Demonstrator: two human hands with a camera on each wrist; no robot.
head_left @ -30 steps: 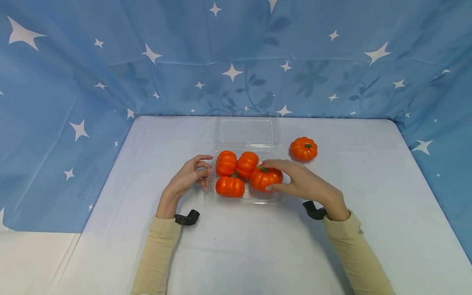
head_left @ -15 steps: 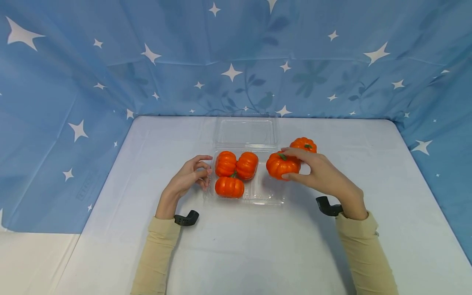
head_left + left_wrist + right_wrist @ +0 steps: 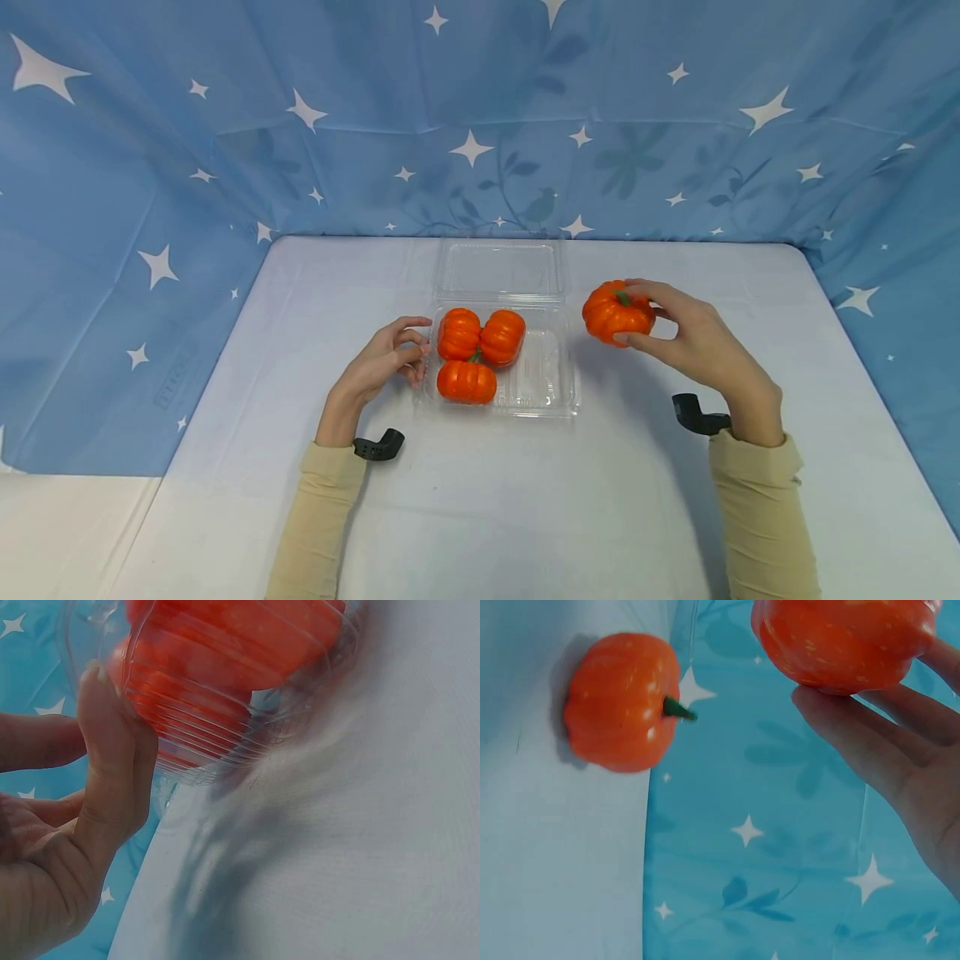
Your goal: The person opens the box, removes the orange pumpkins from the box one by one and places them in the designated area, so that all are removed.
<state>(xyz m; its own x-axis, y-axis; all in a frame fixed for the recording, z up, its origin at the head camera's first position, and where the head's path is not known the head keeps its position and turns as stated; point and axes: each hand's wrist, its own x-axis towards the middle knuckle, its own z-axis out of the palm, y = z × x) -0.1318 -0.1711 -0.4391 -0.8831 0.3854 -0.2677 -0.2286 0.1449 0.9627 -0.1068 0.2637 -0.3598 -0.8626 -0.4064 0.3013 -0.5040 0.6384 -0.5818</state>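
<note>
My right hand [image 3: 708, 346] grips an orange toy pumpkin [image 3: 611, 315], thumb and fingers at its sides, above the table to the right of a clear plastic box [image 3: 551, 408]. Three more pumpkins [image 3: 467, 382] sit in the left and middle of this box. A loose pumpkin [image 3: 622, 701] with a green stem rests on the table in the right wrist view; the held one hides it in the head view. My left hand [image 3: 378, 358] touches the box's left edge with loosely bent fingers. In the left wrist view its thumb [image 3: 101, 727] lies against the clear wall.
The box's hinged lid [image 3: 500, 268] lies open toward the back of the white-covered table [image 3: 480, 517]. A blue star-patterned curtain [image 3: 360, 75] hangs behind the table and along both sides. Each wrist bears a black camera mount [image 3: 380, 445].
The right hand has lifted its pumpkin out of the box's right part and carried it right and back, in front of the loose pumpkin. The left hand and box have stayed in place.
</note>
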